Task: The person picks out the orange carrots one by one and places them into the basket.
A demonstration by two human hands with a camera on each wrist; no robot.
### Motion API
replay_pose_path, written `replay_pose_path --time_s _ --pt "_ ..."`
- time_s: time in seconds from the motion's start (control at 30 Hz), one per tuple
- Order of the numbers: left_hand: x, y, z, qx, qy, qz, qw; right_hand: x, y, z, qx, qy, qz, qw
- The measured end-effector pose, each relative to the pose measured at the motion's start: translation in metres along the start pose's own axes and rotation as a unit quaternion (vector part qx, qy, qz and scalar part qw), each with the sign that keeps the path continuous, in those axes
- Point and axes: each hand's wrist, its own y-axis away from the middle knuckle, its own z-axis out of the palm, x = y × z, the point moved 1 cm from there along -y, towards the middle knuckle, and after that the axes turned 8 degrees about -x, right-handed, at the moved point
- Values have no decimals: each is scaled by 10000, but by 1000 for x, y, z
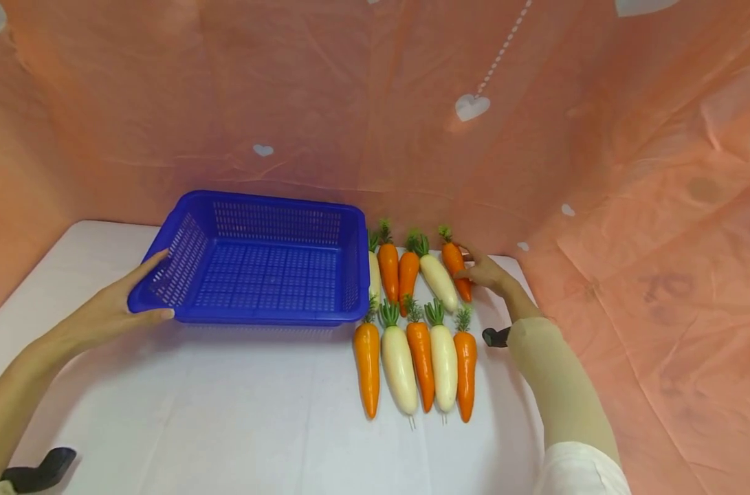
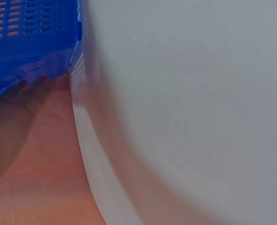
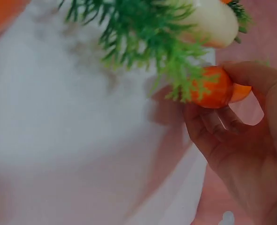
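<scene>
A: Where our right hand (image 1: 487,273) reaches to the far right of the table (image 1: 226,412), its fingers curl round an orange toy carrot (image 1: 455,268) with a green plastic tuft. Our right wrist view shows the thumb and fingers pinching it at the tuft end (image 3: 213,89).

B: And our left hand (image 1: 117,306)?

A: It lies with straight fingers against the near left corner of the blue perforated basket (image 1: 257,261), thumb along the front rim, nothing clasped.

B: Let us count, starting from the near side.

A: In the near row (image 1: 414,357) we see five vegetables: three orange carrots and two white radishes, alternating, tips pointing towards us. In the far row (image 1: 412,265) we make out five more: one white radish partly hidden behind the basket's right wall, two orange carrots, another white radish, then the carrot we hold at the right end. That gives six carrots, four radishes, one basket.

B: What else lies about us?

A: The basket stands just left of the vegetables, touching the far row. A peach-coloured sheet with white hearts (image 1: 471,106) hangs behind and to the right, close against our right hand. Dark wrist straps (image 1: 495,337) show on both arms.
</scene>
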Motion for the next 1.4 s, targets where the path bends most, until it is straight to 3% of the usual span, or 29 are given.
replay_pose_path --time_s 0.17,0.4,0.77,1.07,1.27,1.4 --pt "1 -2 -3 29 156 165 9997 -16 8 0 -207 -412 -154 9988" --pt "3 0 3 31 903 -130 9958 -52 22 7 -294 -677 -641 9952" --pt "8 -2 0 -47 955 -165 9953 -117 27 36 -832 -734 -1216 9864" --pt "9 -4 -2 -148 1103 -86 9938 -154 12 67 -1079 -340 -1736 9783" --pt "6 -2 2 -171 1129 -192 9933 -179 -5 94 -1247 -217 -1756 9763" --pt "5 -3 4 -165 1114 -201 9934 -195 -19 115 -1423 -478 -1674 9744"
